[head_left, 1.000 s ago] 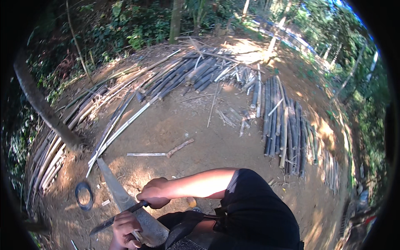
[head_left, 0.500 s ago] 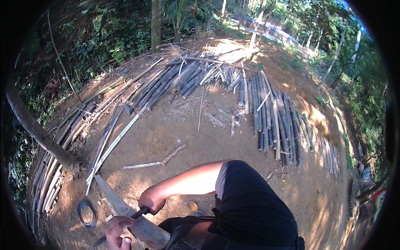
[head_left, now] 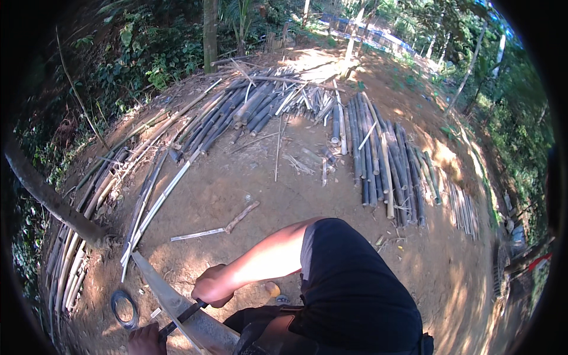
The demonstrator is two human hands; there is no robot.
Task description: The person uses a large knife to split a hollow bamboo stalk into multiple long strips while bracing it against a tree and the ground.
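My right hand is closed around the black handle of a long dark knife. The knife slants down to the left across a greyish board, which narrows toward its far end. At the knife's other end, my left hand is closed over the dark blade, partly cut off by the lower edge. A thin pale strip lies along the board beneath the knife. Left of the board, a coil of dark wire rests on the ground.
Dark bamboo poles lie stacked at the right; more poles form heaps at the back and left. A leaning trunk rises at the left. A short stick and a pale flat strip lie on the bare soil ahead.
My left hand has moved down and left along the knife, baring more of the blade between my hands. My right hand has shifted slightly left. The view has tilted a little.
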